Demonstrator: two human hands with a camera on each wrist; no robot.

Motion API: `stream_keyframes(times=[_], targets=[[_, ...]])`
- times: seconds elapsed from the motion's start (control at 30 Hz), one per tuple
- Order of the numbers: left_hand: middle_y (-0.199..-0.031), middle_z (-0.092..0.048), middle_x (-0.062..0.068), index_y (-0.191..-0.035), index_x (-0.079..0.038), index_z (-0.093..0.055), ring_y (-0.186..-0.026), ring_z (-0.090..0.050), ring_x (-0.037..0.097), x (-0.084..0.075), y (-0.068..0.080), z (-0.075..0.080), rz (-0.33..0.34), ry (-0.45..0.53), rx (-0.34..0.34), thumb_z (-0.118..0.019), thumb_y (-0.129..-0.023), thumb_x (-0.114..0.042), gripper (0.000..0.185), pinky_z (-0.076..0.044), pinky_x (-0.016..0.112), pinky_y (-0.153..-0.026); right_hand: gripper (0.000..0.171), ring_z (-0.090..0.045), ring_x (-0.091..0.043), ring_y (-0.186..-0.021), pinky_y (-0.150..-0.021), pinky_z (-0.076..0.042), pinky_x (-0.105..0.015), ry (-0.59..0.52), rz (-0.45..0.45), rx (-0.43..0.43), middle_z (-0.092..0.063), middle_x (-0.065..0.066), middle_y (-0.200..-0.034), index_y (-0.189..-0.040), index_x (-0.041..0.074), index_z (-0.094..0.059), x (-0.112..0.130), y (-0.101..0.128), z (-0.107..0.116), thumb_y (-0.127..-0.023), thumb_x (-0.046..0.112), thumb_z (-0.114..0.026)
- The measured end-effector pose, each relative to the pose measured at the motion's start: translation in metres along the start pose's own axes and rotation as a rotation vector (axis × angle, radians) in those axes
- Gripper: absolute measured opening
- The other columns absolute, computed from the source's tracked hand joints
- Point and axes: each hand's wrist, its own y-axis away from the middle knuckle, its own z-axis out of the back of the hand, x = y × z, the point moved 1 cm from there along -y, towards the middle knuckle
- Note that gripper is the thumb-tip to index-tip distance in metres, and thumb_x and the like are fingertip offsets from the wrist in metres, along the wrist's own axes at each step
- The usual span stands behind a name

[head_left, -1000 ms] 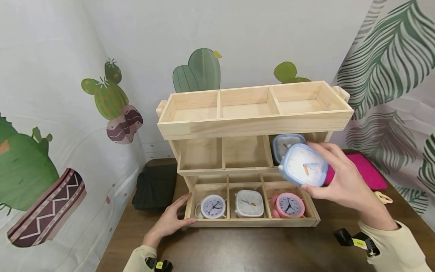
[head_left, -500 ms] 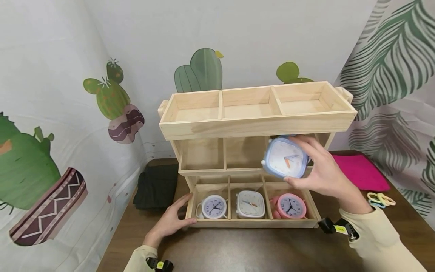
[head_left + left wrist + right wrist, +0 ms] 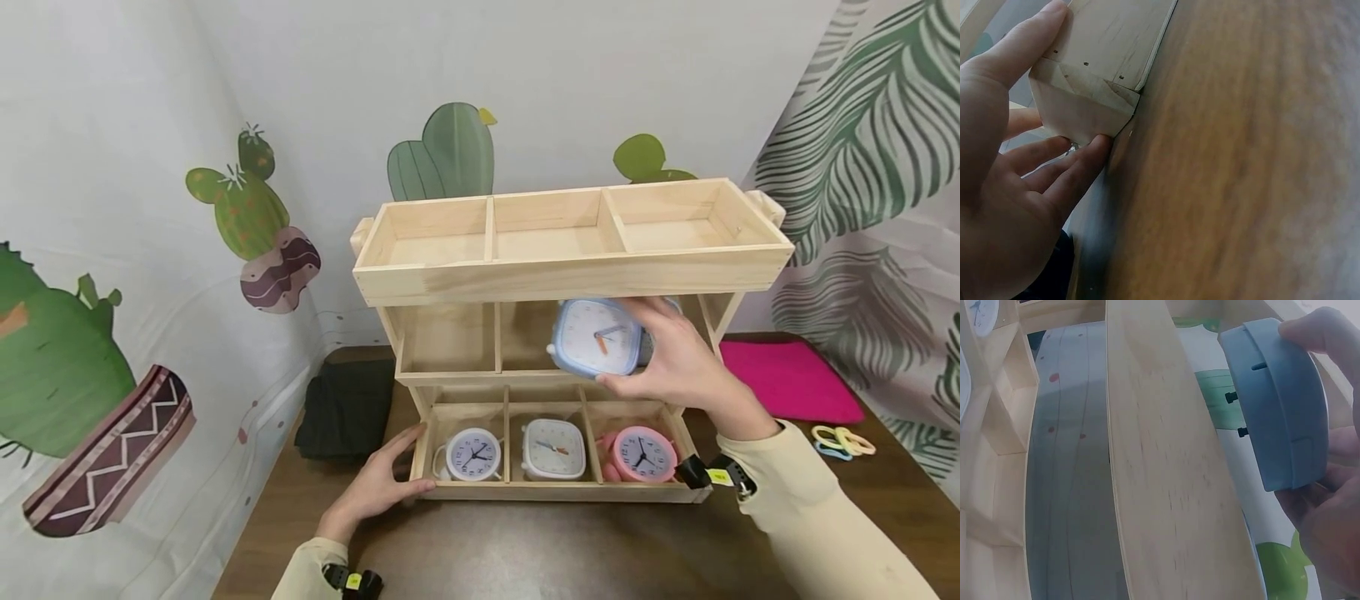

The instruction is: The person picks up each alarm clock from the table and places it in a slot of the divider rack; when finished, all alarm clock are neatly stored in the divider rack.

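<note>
A three-tier wooden shelf stands on a brown table. My right hand grips a light blue square clock at the mouth of the middle tier, in front of its centre and right compartments. Another blue clock behind it is mostly hidden. My left hand rests with straight fingers against the shelf's bottom left corner. The bottom tier holds a white round clock, a white square clock and a pink round clock.
A black folded cloth lies left of the shelf and a pink cloth to its right. Several coloured hair ties lie at the right edge. Cactus and leaf backdrops close in behind and beside the table.
My right hand has carried the blue clock left and up, from beside the shelf's right end to the front of the middle tier. The left hand has stayed at the corner.
</note>
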Motion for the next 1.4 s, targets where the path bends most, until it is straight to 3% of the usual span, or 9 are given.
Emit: stream_keyframes(times=[0.2, 0.63, 1.1, 1.4], targets=[[-0.154, -0.036, 0.009, -0.151, -0.023, -0.037, -0.135, -0.043, 0.029, 0.001, 0.000, -0.001, -0.004, 0.010, 0.009, -0.082, -0.073, -0.051, 0.094, -0.052, 0.036, -0.096, 0.093, -0.052, -0.027, -0.108, -0.085, -0.045, -0.039, -0.007, 0.022, 0.005, -0.054, -0.017, -0.129, -0.136, 0.005, -0.054, -0.004, -0.009, -0.010, -0.052, 0.025, -0.090], [-0.154, -0.036, 0.012, -0.151, -0.020, -0.038, -0.135, -0.043, 0.032, 0.002, -0.002, -0.001, -0.019, 0.028, 0.009, -0.081, -0.073, -0.051, 0.094, -0.053, 0.037, -0.094, 0.085, -0.056, -0.031, -0.105, -0.087, -0.047, -0.050, 0.019, -0.028, 0.112, -0.060, -0.017, -0.122, -0.133, 0.008, -0.056, -0.007, -0.030, -0.025, -0.057, 0.031, -0.087], [-0.155, -0.036, 0.011, -0.151, -0.021, -0.038, -0.136, -0.042, 0.031, 0.001, -0.001, 0.000, -0.006, 0.028, 0.016, -0.082, -0.073, -0.050, 0.094, -0.052, 0.037, -0.095, 0.086, -0.054, -0.031, -0.113, -0.094, -0.045, -0.048, -0.025, -0.156, 0.265, -0.056, -0.015, -0.131, -0.139, 0.010, -0.052, -0.007, -0.043, -0.037, -0.064, 0.030, -0.088], [-0.154, -0.036, 0.010, -0.150, -0.021, -0.039, -0.136, -0.043, 0.030, 0.001, -0.001, 0.001, 0.007, 0.019, 0.011, -0.082, -0.073, -0.051, 0.093, -0.051, 0.039, -0.096, 0.089, -0.053, -0.031, -0.115, -0.096, -0.045, -0.049, -0.007, -0.150, 0.322, -0.054, -0.015, -0.134, -0.141, 0.009, -0.050, -0.006, -0.048, -0.038, -0.063, 0.030, -0.089]])
